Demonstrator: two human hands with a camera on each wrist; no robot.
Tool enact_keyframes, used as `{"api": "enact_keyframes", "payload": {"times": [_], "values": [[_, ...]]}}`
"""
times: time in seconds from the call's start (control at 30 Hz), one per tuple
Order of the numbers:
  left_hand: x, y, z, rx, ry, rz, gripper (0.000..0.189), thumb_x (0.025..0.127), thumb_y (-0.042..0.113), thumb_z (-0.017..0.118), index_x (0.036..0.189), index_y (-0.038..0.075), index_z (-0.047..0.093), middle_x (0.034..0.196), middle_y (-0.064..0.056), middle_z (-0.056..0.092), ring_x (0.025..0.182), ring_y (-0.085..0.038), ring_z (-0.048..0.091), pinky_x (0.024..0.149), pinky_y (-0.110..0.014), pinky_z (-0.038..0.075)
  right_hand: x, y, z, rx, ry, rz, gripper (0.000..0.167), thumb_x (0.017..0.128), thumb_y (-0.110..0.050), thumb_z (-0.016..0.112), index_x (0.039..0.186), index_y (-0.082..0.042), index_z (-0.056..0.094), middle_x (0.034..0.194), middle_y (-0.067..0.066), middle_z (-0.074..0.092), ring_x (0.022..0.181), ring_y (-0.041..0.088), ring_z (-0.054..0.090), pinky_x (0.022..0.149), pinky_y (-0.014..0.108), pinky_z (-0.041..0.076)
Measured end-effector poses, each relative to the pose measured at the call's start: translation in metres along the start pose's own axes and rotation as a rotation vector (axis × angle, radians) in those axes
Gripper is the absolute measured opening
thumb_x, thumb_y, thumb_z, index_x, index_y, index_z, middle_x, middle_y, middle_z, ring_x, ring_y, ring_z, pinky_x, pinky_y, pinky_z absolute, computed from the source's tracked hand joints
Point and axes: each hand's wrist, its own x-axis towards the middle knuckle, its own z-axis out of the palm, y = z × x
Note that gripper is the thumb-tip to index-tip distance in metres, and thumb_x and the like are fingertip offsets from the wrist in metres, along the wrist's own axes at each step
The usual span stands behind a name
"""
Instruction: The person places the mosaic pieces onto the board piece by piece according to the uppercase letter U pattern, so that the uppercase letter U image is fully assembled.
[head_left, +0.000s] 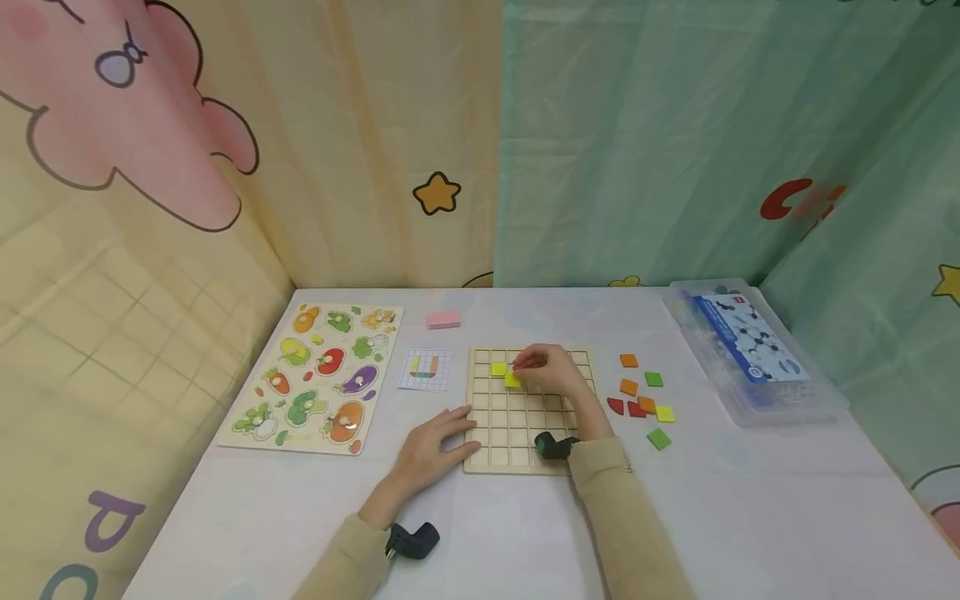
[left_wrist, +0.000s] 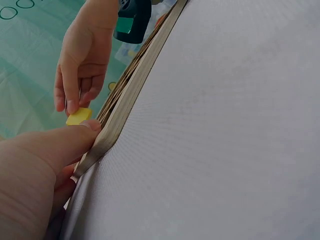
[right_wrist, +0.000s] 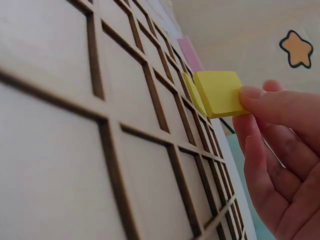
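My right hand (head_left: 551, 371) pinches a yellow square tile (right_wrist: 220, 94) between thumb and fingers, above the upper part of a wooden grid board (head_left: 498, 433). Another yellow tile (head_left: 498, 369) lies in a cell of the board, just left of the held one. My left hand (head_left: 427, 450) rests against the board's left edge with its fingers spread. In the left wrist view, the left thumb (left_wrist: 70, 142) touches the board's edge, while the other fingers are partly hidden. A small pattern card (head_left: 426, 370) with a coloured figure on a grid lies left of the board.
Loose orange, green, red and yellow pieces (head_left: 654, 379) lie right of the board. A vegetable puzzle (head_left: 315, 375) is at the left. A pink block (head_left: 443, 320) lies behind the card. At the right stands a clear plastic case (head_left: 780, 400) with a blue-and-white booklet (head_left: 750, 337).
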Motion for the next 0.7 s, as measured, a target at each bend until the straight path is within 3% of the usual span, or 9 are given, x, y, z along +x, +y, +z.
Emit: {"api": "enact_keyframes", "payload": {"times": [0.33, 0.7], "values": [[0.001, -0.001, 0.000, 0.007, 0.002, 0.026, 0.039, 0.085, 0.038, 0.069, 0.115, 0.013, 0.068, 0.135, 0.001, 0.053, 0.128, -0.025, 0.044, 0.109, -0.037, 0.034, 0.009, -0.004, 0.022, -0.001, -0.016, 0.028, 0.014, 0.084, -0.013, 0.072, 0.096, -0.007, 0.068, 0.086, 0.003, 0.066, 0.077, 0.017, 0.061, 0.071, 0.031, 0.053], [0.000, -0.001, 0.000, 0.015, 0.003, 0.028, 0.040, 0.085, 0.038, 0.069, 0.115, 0.012, 0.068, 0.135, 0.001, 0.053, 0.127, -0.024, 0.045, 0.109, -0.036, 0.034, 0.010, -0.002, 0.027, -0.026, 0.011, 0.051, 0.012, 0.083, -0.014, 0.072, 0.094, -0.009, 0.068, 0.084, 0.002, 0.065, 0.076, 0.016, 0.060, 0.070, 0.031, 0.052]]}}
